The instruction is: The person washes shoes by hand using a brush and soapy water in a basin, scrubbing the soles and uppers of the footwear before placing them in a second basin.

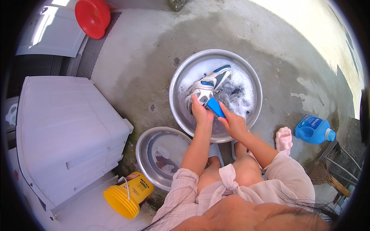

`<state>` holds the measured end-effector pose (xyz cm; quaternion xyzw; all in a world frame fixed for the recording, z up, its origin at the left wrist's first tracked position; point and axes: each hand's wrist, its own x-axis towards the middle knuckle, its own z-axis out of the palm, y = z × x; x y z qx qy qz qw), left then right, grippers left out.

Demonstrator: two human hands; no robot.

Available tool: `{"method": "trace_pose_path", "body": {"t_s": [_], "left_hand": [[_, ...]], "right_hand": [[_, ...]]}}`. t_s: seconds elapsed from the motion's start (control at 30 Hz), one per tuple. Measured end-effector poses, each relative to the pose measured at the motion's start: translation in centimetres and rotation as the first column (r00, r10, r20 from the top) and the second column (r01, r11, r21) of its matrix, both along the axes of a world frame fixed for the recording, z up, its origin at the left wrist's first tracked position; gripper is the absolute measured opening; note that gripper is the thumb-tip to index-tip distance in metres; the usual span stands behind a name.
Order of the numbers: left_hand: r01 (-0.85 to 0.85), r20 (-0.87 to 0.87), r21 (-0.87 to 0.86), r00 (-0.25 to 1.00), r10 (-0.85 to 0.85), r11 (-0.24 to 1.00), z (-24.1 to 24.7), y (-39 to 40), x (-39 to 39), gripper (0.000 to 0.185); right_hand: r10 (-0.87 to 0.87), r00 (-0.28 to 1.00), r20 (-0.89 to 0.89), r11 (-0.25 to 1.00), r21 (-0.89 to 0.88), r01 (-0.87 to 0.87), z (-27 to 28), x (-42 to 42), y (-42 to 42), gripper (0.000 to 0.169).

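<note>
A wide metal basin (259,86) of sudsy water (244,105) stands on the floor in front of me. My left hand (201,112) grips a white sneaker (203,90) with blue and grey trim, tilted over the water. Just beyond it, a second similar sneaker (222,75) rests in the foam, partly overlapped by the first. Between the fingers of my right hand (235,124) is a blue-backed scrubbing brush (215,107), held against the lower side of the near sneaker. The brush's bristles are hidden from above.
A smaller metal basin (140,150) of cloudy water sits at left, near a yellow bucket (128,196) and a large white cabinet (66,115). On the right are a blue detergent jug (313,129), a pink slipper (284,138) and a straw broom (328,177). A red basin (94,18) is at far left.
</note>
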<state>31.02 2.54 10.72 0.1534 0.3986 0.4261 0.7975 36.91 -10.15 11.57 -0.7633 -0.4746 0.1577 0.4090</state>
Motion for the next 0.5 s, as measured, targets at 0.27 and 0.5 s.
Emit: {"method": "trace_pose_path", "body": {"t_s": [0.27,0.5], "left_hand": [[-0.061,0.076,-0.041,0.995,0.065,0.997,-0.7,0.7,-1.8,0.047],[-0.032,0.026,0.023,0.999,0.032,0.999,-1.3,-0.1,-3.0,0.032]], "right_hand": [[0.017,0.986,0.166,0.997,-0.071,-0.005,2.2,0.9,8.3,0.066],[0.075,0.992,0.106,0.995,-0.071,-0.068,2.7,0.5,5.5,0.058]]}}
